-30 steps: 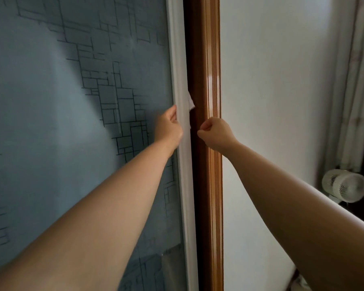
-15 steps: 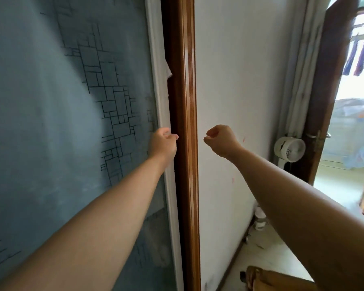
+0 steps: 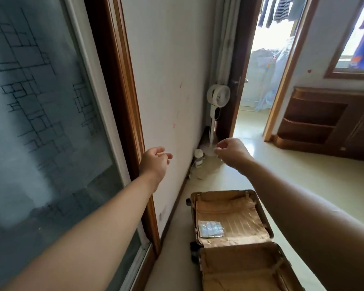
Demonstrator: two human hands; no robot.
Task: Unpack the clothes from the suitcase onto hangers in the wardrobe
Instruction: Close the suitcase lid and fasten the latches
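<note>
The wardrobe's frosted glass sliding door (image 3: 40,122) fills the left, pushed up against its brown wooden frame (image 3: 122,85). On the floor at the lower middle lies the open tan suitcase (image 3: 235,238), both halves lined in beige; a small clear packet (image 3: 210,228) sits in the far half and no clothes show in it. My left hand (image 3: 156,160) hangs in the air beside the frame, fingers loosely curled, holding nothing. My right hand (image 3: 229,151) floats above the floor to the right, also loosely curled and empty.
A white standing fan (image 3: 218,97) and a small white canister (image 3: 198,157) stand by the wall. An open doorway (image 3: 265,70) leads to a balcony with hanging laundry. A low wooden shelf unit (image 3: 315,120) sits at the right under a window.
Both hands have come off the wardrobe door edge and dropped lower. The view has swung down and right, bringing the open suitcase and the floor into sight.
</note>
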